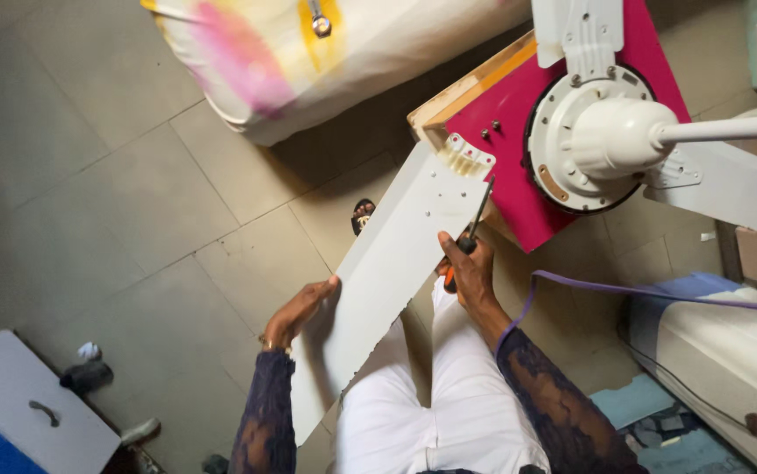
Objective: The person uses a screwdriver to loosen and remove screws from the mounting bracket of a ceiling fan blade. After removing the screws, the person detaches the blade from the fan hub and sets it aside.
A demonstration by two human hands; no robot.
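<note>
- Grey tiled floor [115, 202] all around, seen from above.
- Far, at top: pale cushion [308, 61] with pink and yellow patches.
- Far right: magenta board [519, 132] with a wooden edge, carrying a white ceiling fan motor [598, 140]; two loose screws [490, 130] just beside the motor.
- Long white fan blade [387, 272] slanting from the lap up to the board's near corner, bracket end touching that corner.
- Left hand [295, 312] grasping the blade's left edge, fingers curled onto it.
- Right hand [469, 272] clenched around an orange-handled screwdriver [471, 233], shaft lying along the blade's right edge, tip at the bracket.
- Blade covering much of the white trousers [449, 395] and a dark sandal [362, 215] beyond.
- Purple cord [624, 290] running off to the right over the right forearm.
- Near left: white panel with a handle [18, 404].
</note>
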